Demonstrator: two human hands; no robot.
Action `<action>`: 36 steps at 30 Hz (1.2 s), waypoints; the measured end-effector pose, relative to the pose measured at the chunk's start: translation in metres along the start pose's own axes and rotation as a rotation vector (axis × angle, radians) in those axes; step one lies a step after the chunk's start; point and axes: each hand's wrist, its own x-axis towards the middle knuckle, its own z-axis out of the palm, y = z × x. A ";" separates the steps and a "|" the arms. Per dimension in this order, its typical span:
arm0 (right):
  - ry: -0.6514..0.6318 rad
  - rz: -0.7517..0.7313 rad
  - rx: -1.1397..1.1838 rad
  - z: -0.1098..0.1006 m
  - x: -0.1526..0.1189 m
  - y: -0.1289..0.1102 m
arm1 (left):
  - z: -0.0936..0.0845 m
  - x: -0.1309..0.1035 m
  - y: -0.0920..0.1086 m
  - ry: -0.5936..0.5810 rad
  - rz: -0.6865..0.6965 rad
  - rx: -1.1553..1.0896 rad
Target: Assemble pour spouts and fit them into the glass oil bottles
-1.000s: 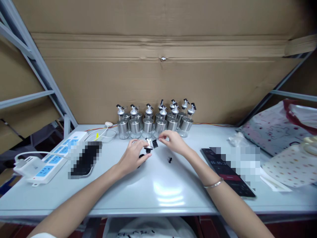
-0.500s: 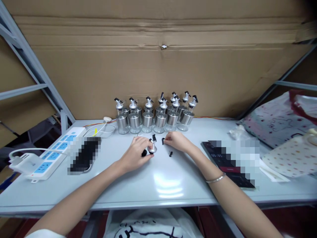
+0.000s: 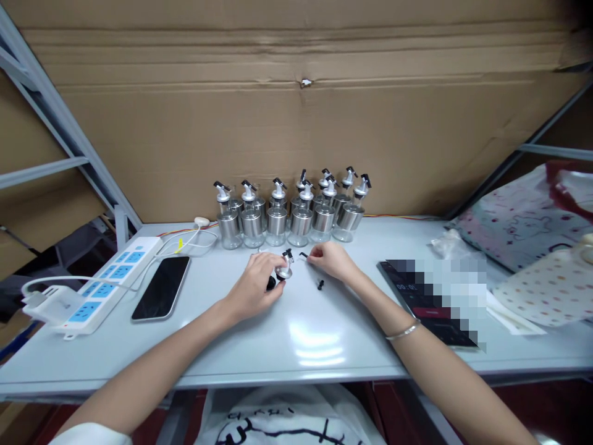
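Observation:
My left hand [image 3: 254, 283] is closed around a silver pourer spout [image 3: 284, 272], with a black tip at its top. A dark round piece [image 3: 271, 283] shows beside the fingers; whether they hold it too I cannot tell. To the right, my right hand [image 3: 332, 259] pinches a small black cap piece [image 3: 302, 254], which sticks out towards the spout but stays apart from it. A small black part [image 3: 320, 284] lies on the table just below my right hand.
Several glass-and-steel bottles [image 3: 277, 224] with pourer spouts stand in rows against the cardboard. Left are a phone [image 3: 162, 288] and a power strip [image 3: 118, 272] with cables. On the right lie a tablet-like device showing a timer [image 3: 412, 290], a clear plastic bag [image 3: 451, 244] and patterned bags [image 3: 542, 287].
The black cap piece in my right hand has turned from upright to slanting sideways. My left hand has shifted the spout slightly upward in view. The camera has tilted a little.

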 end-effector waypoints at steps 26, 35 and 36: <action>-0.090 -0.125 1.082 0.005 -0.027 -0.046 | 0.003 0.001 -0.001 0.015 -0.115 0.031; -0.135 -0.112 1.042 0.007 -0.029 -0.048 | 0.003 0.001 -0.002 -0.013 -0.109 0.134; -0.136 -0.119 1.040 0.008 -0.030 -0.048 | 0.002 0.001 -0.002 -0.010 -0.105 0.143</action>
